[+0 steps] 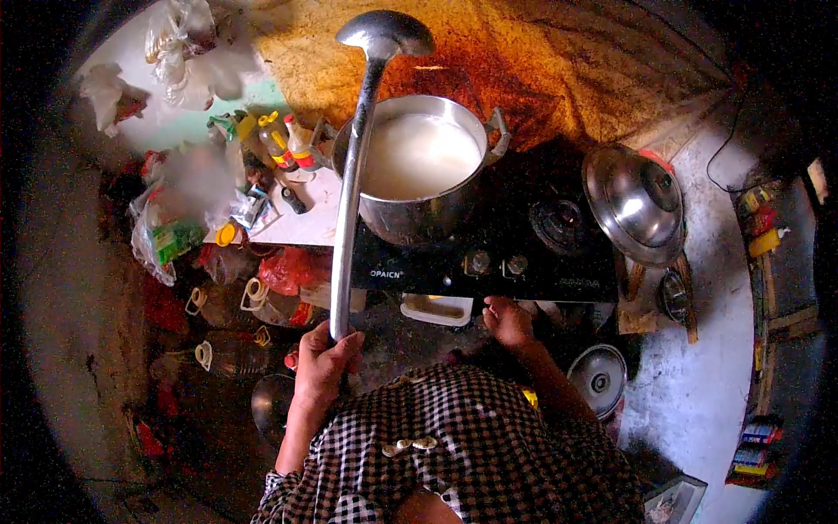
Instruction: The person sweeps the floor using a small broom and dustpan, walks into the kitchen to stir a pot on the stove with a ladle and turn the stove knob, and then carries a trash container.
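On the gas stove: steel pot of whitish liquid.
Ladle: head up, seen across the pot, handle gripped by the left hand.
Right hand: curled near the stove's front edge (cannot tell if its grip holds anything).

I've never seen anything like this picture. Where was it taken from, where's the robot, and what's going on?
There's no robot here, just a person using two bare hands. A camera worn on the head looks forward and down, so the checked shirt at the bottom is the wearer's own. The left hand holds a long metal ladle, its bowl clear of the pot. The right hand is near the front edge of the black stove; I can't tell whether it holds anything. On the stove stands a metal pot with white liquid inside. Bottles stand to the left.
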The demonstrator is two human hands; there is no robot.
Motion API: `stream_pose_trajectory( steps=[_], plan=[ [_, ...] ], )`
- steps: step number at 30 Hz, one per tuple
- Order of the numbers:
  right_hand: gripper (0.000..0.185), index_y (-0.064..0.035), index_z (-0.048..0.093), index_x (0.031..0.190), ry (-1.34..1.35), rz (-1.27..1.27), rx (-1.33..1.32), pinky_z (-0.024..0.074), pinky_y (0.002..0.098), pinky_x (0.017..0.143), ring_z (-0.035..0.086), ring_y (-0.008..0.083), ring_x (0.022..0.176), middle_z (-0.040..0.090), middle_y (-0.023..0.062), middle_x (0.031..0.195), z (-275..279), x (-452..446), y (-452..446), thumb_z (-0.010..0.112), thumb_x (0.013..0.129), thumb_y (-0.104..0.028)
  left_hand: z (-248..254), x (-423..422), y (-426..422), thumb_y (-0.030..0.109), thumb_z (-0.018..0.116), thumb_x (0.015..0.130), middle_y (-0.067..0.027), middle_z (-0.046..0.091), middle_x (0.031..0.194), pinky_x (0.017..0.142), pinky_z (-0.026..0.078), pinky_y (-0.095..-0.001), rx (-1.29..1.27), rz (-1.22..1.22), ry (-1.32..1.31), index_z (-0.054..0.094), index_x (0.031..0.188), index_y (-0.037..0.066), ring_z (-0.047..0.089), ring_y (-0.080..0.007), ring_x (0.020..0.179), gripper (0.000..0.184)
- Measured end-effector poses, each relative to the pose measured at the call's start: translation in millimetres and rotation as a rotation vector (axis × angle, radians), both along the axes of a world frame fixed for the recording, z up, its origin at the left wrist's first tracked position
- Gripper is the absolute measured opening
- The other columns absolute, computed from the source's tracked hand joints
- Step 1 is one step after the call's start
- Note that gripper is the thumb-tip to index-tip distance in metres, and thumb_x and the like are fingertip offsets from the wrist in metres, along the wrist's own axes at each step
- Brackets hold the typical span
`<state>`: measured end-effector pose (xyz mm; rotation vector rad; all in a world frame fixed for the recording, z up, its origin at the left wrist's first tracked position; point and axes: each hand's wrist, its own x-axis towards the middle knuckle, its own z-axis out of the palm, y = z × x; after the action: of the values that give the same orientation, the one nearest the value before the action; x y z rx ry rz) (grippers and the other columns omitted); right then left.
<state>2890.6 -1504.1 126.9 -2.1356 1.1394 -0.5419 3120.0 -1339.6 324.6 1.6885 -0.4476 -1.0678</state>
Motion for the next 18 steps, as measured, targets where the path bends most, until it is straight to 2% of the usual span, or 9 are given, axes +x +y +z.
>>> stream_pose_trajectory(
  steps=[4,11,18],
  plan=[
    [0.026,-0.0094,0.054,0.095,0.110,-0.003,-0.009,0.0451,0.0342,0.065,0.057,0.0244,0.075,0.058,0.0099,0.082,4.7,2.4,0.4,0.056,0.073,-0.023,0.0,-1.0,1.6,0.012,0.057,0.075,0.0013,0.047,0.054,0.043,0.032,-0.0197,-0.013,0.030,0.014,0.050,0.075,0.003,0.040,-0.0056,0.046,0.012],
    [0.027,-0.0069,0.054,0.096,0.026,0.021,-0.014,0.0452,0.0334,0.065,0.057,0.0237,0.076,0.058,0.0103,0.085,-16.1,3.2,-1.1,0.055,0.074,-0.023,-4.5,0.5,4.9,0.011,0.056,0.075,0.0015,0.046,0.055,0.043,0.032,-0.0199,-0.049,0.080,0.049,0.049,0.076,0.002,0.040,-0.0058,0.046,0.012],
    [0.027,-0.0068,0.054,0.096,0.008,0.034,0.006,0.0448,0.0321,0.063,0.056,0.0228,0.072,0.058,0.0096,0.082,-2.3,7.4,0.1,0.055,0.074,-0.023,-2.3,4.3,4.2,0.010,0.056,0.075,0.0017,0.045,0.055,0.043,0.032,-0.0200,-0.010,0.034,0.050,0.048,0.073,0.003,0.040,-0.0061,0.046,0.011]
  ],
)
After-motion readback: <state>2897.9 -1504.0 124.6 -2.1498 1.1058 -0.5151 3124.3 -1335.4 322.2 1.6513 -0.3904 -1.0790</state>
